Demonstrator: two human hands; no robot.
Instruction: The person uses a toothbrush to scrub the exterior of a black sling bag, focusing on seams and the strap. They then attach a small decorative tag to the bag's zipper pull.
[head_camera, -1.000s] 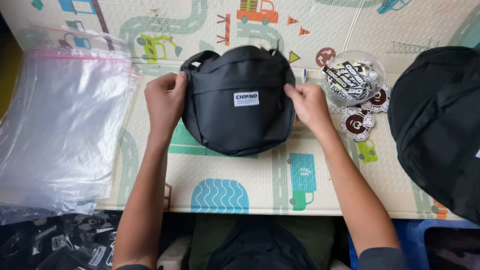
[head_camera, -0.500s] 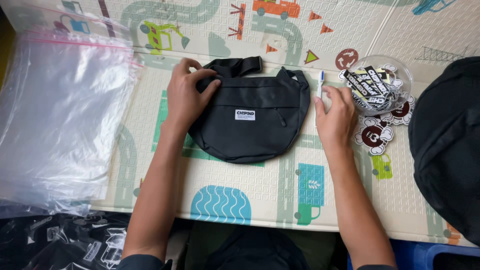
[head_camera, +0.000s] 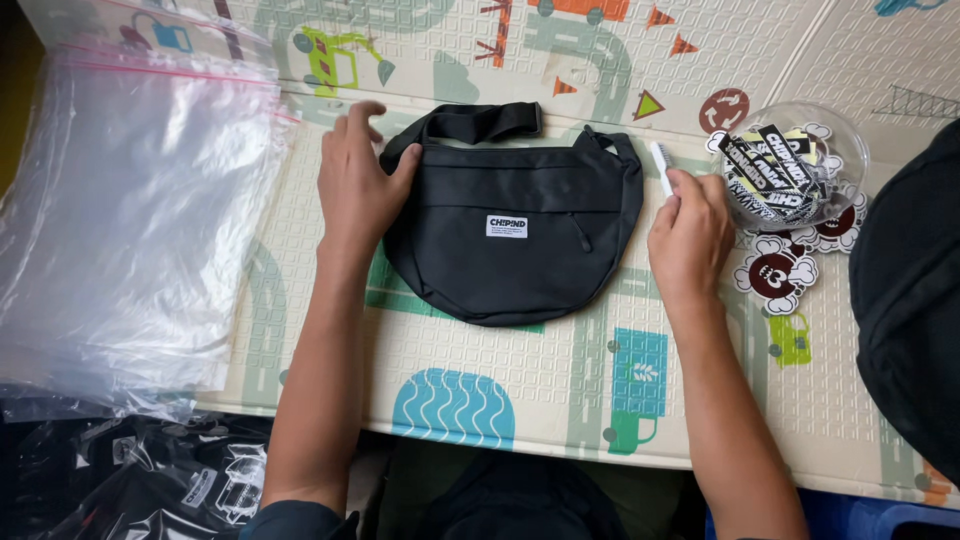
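– What's the surface?
– A pale foam play mat (head_camera: 520, 370) printed with roads and vehicles
– And lying on it?
– A black sling bag (head_camera: 510, 235) in the middle, clear zip bags (head_camera: 130, 230) stacked left, stickers (head_camera: 780, 272) and a clear bowl (head_camera: 800, 160) right

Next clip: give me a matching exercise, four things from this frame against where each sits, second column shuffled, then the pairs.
Things
1. black sling bag
2. stack of clear zip bags
3. clear round tub of stickers
4. small white stick

Places
A. at the mat's far right, beyond the right hand
B. at the right hand's fingertips, beside the bag's right end
C. flat on the play mat between the two hands
D. over the mat's left edge, left of the left hand

Pairs: 1-C, 2-D, 3-A, 4-B
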